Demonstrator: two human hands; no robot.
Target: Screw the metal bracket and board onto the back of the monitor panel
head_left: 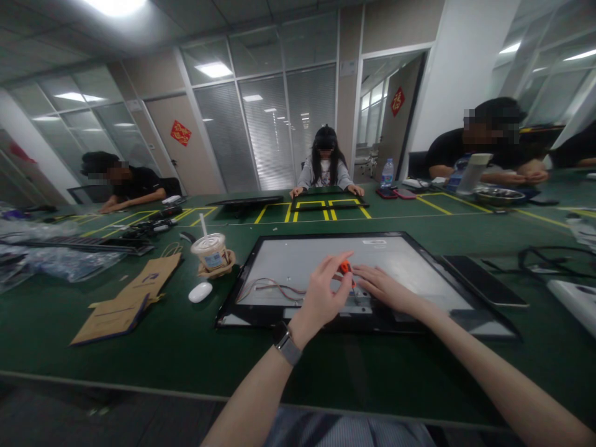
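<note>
A flat display panel (284, 257) with a black frame and a silvery back lies before me on the green table. My left hand (323, 295), a watch on its wrist, closes its thumb and fingers round a small screwdriver with an orange-red handle (345, 267). The tool stands upright over a metal bracket (361, 308) near the panel's front edge; its tip is too small to make out. Beside it, my right hand (384, 288) is stretched out low over the panel, fingertips close to the screwdriver. Thin wires (274, 287) run along the panel left of my hands.
On the left are a white mouse (200, 292), a lidded cup with a straw (212, 253) and a brown paper bag (128, 298). A black slab (482, 279), cables (549, 254) and a white power strip (577, 304) lie right. Several people sit around the table.
</note>
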